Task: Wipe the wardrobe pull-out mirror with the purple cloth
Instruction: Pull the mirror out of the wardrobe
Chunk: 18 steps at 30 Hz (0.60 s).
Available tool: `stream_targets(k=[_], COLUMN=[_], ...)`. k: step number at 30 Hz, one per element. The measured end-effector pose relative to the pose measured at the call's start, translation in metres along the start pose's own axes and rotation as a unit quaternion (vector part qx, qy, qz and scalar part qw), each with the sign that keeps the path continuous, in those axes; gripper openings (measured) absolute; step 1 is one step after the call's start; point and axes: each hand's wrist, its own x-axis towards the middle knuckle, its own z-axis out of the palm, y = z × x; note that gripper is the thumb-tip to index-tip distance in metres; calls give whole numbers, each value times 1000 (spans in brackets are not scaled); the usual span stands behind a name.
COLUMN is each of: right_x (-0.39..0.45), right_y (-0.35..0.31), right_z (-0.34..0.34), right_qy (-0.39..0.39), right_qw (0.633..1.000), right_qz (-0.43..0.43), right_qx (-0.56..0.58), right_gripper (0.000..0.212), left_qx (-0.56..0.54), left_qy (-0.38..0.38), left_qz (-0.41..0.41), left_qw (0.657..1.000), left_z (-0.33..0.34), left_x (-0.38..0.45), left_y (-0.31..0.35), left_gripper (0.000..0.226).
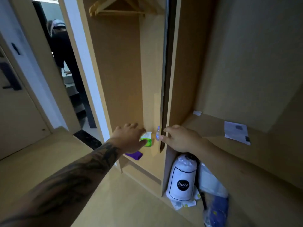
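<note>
Hands both reach into open wardrobe. Left hand [129, 138], tattooed forearm, sits over a green-and-white pack [146, 139] on the wardrobe shelf [144, 163]; thumb lies along the pack's near edge, fingers curled over the top, but the hand covers most of it, so cannot tell if it actually grips or just touches. Purple cloth [134, 155] lies on the same shelf just below the left wrist, left half hidden under the wrist, nobody holding it. Right hand [179, 138] is spread loose, fingers relaxed, fingertips at the near edge of the pull-out mirror [164, 89], which shows only edge-on as a thin dark vertical panel; glass face not visible. Small clear bottle [157, 133] stands just left of that edge, blurred. Wooden hangers [118, 9] at top, cut off by frame. Right, low: white bag [181, 181] with black round label, partly behind right forearm; more plastic-wrapped items beside it, unclear. Paper sheet [237, 132] on far right ledge. Far left, through doorway, another person [65, 51] in dark clothes, blurred.
</note>
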Motion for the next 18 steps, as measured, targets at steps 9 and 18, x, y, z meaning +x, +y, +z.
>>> stream_targets(k=[9,18], right_x=[66,140], right_y=[-10,-25], right_z=[-1,-26], right_qy=[30,90], right_qw=[999,994], right_qz=[23,35], right_qx=[-16,-52], right_gripper=[60,67], left_qx=[-5,46], left_qy=[29,-4], left_qz=[34,39], left_qw=[999,998], left_z=[-9,-27], left_x=[46,99], left_y=[-42,-86], left_gripper=[59,59])
